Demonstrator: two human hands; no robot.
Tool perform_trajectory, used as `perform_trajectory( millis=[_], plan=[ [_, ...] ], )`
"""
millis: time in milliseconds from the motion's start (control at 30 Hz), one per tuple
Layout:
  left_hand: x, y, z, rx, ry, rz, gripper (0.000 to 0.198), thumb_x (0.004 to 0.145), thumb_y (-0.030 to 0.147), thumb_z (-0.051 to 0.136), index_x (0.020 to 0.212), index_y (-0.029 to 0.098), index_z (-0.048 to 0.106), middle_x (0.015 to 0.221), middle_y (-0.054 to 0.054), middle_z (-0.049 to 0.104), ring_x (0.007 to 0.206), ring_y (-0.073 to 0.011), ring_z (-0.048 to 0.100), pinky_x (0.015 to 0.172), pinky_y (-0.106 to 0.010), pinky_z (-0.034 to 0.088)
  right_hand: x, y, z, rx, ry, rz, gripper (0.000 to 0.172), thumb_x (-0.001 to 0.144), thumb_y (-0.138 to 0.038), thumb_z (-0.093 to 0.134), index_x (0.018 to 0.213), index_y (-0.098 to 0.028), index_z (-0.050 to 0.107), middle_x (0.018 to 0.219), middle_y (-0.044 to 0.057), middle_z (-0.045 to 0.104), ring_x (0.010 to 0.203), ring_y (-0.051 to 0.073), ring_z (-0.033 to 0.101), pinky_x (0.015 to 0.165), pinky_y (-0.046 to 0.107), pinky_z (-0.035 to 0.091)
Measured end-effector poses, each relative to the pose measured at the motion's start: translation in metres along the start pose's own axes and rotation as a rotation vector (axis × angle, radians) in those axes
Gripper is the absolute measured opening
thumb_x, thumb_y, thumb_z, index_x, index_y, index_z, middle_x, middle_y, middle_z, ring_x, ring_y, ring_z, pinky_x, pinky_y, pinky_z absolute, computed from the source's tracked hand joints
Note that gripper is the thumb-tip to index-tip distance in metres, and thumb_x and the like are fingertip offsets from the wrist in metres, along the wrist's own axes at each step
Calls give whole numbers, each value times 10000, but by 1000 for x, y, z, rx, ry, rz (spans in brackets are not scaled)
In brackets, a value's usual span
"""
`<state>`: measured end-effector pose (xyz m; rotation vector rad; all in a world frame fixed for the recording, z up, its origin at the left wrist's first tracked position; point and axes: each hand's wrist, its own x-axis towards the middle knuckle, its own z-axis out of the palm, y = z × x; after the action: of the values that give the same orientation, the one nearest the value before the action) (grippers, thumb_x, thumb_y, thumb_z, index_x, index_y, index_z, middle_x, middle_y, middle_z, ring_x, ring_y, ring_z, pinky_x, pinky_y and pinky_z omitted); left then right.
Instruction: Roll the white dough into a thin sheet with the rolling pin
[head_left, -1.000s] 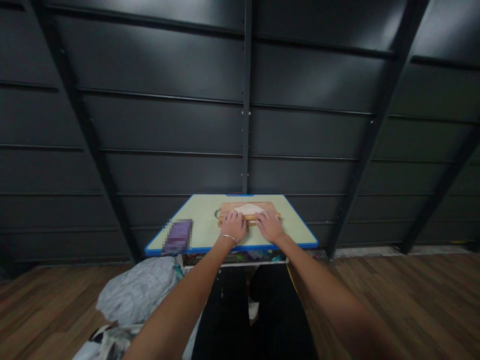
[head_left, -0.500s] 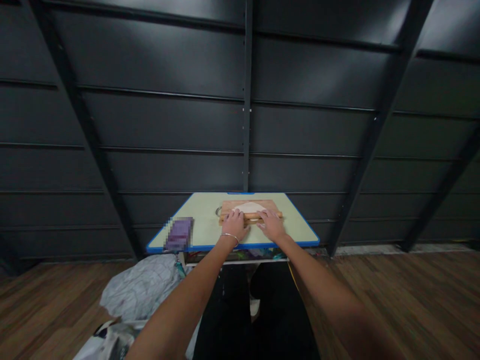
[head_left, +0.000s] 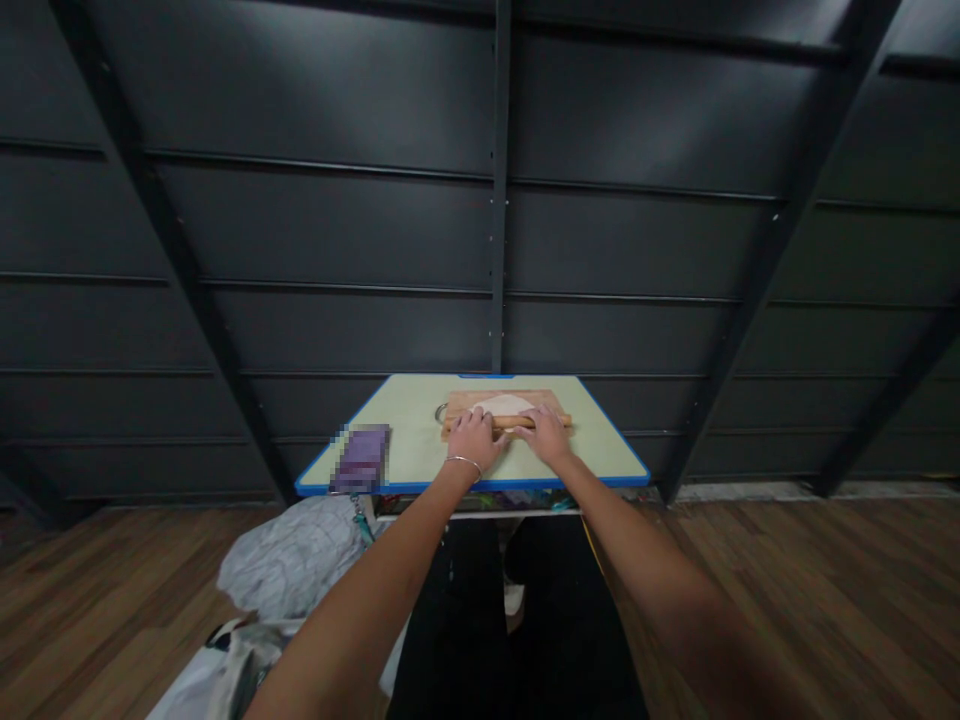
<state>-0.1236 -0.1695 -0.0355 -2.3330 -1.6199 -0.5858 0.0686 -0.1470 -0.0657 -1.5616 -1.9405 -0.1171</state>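
Observation:
A wooden rolling pin [head_left: 514,422] lies crosswise over a flat, pale sheet of dough [head_left: 504,404] on a wooden cutting board [head_left: 551,400]. My left hand [head_left: 477,440], with a bracelet at the wrist, is closed over the pin's left part. Over its right part, my right hand [head_left: 545,434] is closed in the same way. Both thumbs point inward on the near side of the pin. The dough shows mostly beyond the pin; its near part is partly hidden by the pin and my hands. A metal ring handle [head_left: 441,413] sticks out at the board's left end.
The board rests on a small pale table [head_left: 412,460] with a blue edge. A purple, pixelated flat item [head_left: 363,456] lies at the table's left front. Light grey cloth or bags [head_left: 296,560] are heaped on the floor at left. A dark panelled wall [head_left: 360,230] stands behind.
The view has shifted slightly, so the table appears a little higher. Both hands stay on the rolling pin, which sits slightly differently over the dough.

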Motion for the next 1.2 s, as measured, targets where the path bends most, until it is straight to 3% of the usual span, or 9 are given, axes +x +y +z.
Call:
perform_trajectory(
  millis=[233,433,600,767,933,1000,1100,1200],
  plan=[
    [4,0,-6,14,-25,-9,440,1009,502,543,1210,146,705,1286,-184,666,1241,-346,596,1058,-458,443,4,2,0,-2,12,-8,268,1028,-371,633,1212,-209,742,1246,100,721,1218,252,609,1068,371,431],
    [9,-2,2,0,-66,11,478,1062,370,433,1425,93,577,1418,-197,640,1329,-315,570,1155,-427,379,11,4,-4,56,-15,-6,280,1039,-371,613,1201,-209,774,1250,101,744,1218,236,627,1084,373,428],
    [12,-1,0,8,-81,31,516,1074,351,382,1461,50,543,1493,-237,586,1376,-323,549,1172,-417,364,18,4,-11,63,-76,41,298,1044,-404,595,1184,-233,795,1249,102,751,1219,253,642,1076,397,444],
    [15,0,-4,19,-101,15,544,1071,444,426,1410,54,595,1406,-216,656,1277,-347,612,1105,-437,430,21,6,-9,60,-81,30,294,1034,-413,601,1163,-234,795,1239,99,761,1224,270,646,1074,410,445],
    [28,-7,1,19,-110,60,454,1095,297,326,1212,96,715,1263,-190,724,1191,-300,666,1045,-408,474,25,11,-3,95,-36,37,226,995,-374,657,1111,-213,766,1208,88,762,1171,248,663,1049,406,462],
    [34,-11,4,37,-130,109,406,1072,251,377,1156,97,744,1210,-197,737,1175,-295,676,1029,-399,487,29,12,-2,137,-28,51,191,967,-343,687,1052,-186,756,1126,88,772,1084,231,687,990,372,493],
    [38,-11,7,66,-136,128,345,1032,231,469,1167,73,745,1184,-223,739,1171,-321,680,1015,-427,499,35,15,-3,200,-40,41,144,930,-317,726,936,-174,745,1011,77,779,974,215,701,909,329,517],
    [38,-5,4,94,-161,94,390,1047,221,397,1190,66,725,1194,-234,733,1149,-344,693,973,-478,519,38,18,-4,241,-36,16,162,885,-328,778,907,-172,738,989,75,780,951,219,698,878,321,520]
  ],
)
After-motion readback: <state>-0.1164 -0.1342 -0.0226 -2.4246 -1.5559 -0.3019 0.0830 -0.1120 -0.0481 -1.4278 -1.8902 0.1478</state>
